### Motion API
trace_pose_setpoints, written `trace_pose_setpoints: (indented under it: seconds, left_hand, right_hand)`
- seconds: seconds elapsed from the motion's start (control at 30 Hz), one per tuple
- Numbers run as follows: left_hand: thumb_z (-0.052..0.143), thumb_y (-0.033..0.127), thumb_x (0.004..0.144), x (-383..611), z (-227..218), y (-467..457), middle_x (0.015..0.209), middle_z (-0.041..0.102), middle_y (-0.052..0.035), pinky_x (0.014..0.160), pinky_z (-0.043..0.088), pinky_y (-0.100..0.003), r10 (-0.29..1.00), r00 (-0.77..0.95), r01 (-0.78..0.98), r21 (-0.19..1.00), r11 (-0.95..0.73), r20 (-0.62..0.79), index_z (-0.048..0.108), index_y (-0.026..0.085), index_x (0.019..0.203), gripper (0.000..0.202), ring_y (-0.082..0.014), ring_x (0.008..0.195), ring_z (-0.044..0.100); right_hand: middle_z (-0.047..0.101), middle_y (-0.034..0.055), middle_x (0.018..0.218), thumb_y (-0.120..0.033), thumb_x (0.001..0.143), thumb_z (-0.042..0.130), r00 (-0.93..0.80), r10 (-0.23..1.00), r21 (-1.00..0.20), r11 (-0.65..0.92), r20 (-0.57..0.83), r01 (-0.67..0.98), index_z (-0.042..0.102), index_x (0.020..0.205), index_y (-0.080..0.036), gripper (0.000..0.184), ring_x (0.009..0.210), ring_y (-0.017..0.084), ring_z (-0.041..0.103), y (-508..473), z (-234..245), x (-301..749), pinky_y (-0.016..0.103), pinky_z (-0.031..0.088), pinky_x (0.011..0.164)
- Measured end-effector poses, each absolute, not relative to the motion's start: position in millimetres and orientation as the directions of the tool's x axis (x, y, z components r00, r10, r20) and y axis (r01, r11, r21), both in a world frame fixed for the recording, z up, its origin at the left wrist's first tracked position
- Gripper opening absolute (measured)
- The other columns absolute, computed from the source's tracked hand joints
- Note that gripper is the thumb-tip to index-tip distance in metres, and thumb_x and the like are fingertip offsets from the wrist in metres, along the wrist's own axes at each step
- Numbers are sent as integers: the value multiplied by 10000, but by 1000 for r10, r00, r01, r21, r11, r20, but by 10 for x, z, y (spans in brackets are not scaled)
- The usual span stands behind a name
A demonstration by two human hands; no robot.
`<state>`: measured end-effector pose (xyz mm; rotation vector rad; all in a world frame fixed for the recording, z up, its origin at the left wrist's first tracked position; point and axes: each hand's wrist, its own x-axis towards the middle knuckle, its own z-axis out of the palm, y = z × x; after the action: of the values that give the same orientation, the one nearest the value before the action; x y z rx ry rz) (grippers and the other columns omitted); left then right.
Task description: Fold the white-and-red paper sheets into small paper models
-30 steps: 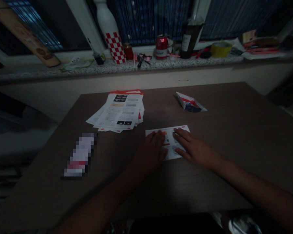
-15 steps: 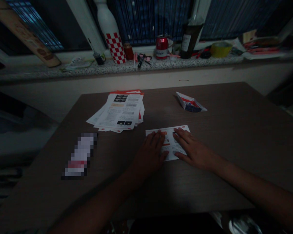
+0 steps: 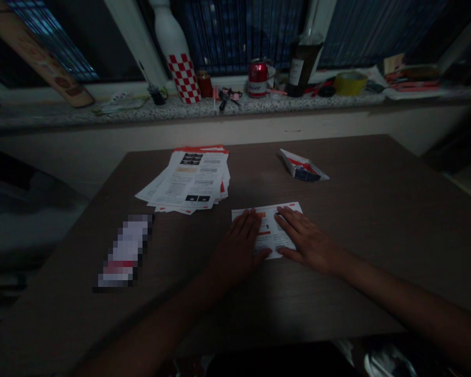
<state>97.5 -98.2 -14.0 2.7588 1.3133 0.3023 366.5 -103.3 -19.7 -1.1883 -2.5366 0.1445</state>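
A printed sheet of paper (image 3: pixel 267 236), white with orange and dark print, lies flat on the brown table (image 3: pixel 172 251) in front of me. Across its left part rests my left hand (image 3: pixel 237 246), palm down with fingers stretched out. My right hand (image 3: pixel 306 238) lies flat on the right part, fingers spread a little. Both thumbs point inward near the lower edge, with a strip of print showing between the hands. Beyond them stands a folded paper boat (image 3: pixel 304 166) in white, red and dark blue.
At the back left is a fanned stack of printed sheets (image 3: pixel 186 180). A phone with a blurred-out screen (image 3: pixel 123 251) lies at the left. Along the stone windowsill (image 3: pixel 137 112) stand a checkered bottle (image 3: pixel 183 76), a red can (image 3: pixel 257 78), a dark bottle (image 3: pixel 301 68) and yellow tape (image 3: pixel 349 82).
The whole view has shifted very slightly. Both hands stay flat on the sheet, with hardly any movement over it.
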Motion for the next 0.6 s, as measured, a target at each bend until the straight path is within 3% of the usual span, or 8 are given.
trace_pose_setpoints:
  seconds: [0.3, 0.43, 0.6]
  left_hand:
    - [475, 693, 1050, 954, -115, -985, 1754, 277, -213, 1326, 281, -519, 780, 611, 759, 181, -626, 135, 295, 99, 1666, 874, -336, 1651, 219]
    - [548, 660, 1031, 965, -66, -984, 1739, 328, -194, 1310, 313, -507, 794, 593, 769, 198, -608, 135, 342, 110, 1650, 853, -332, 1629, 285]
    - [533, 622, 1051, 976, 86, -995, 1636, 489, -176, 1214, 417, -536, 852, 497, 829, 197, -523, 166, 424, 163, 1615, 735, -359, 1497, 471]
  right_hand:
    - [290, 178, 1763, -491, 1053, 608, -590, 767, -234, 640, 251, 732, 163, 1736, -220, 859, 1623, 351, 291, -1056, -157, 3661, 591, 347, 1292]
    - [357, 203, 1731, -496, 1041, 624, -600, 759, -208, 649, 255, 732, 340, 1678, -170, 770, 1606, 374, 330, -1037, -62, 3658, 607, 366, 1278]
    - [540, 166, 1612, -428, 1056, 615, -568, 761, -191, 636, 312, 748, 584, 1511, -232, 496, 1504, 376, 491, -999, 60, 3687, 608, 476, 1192]
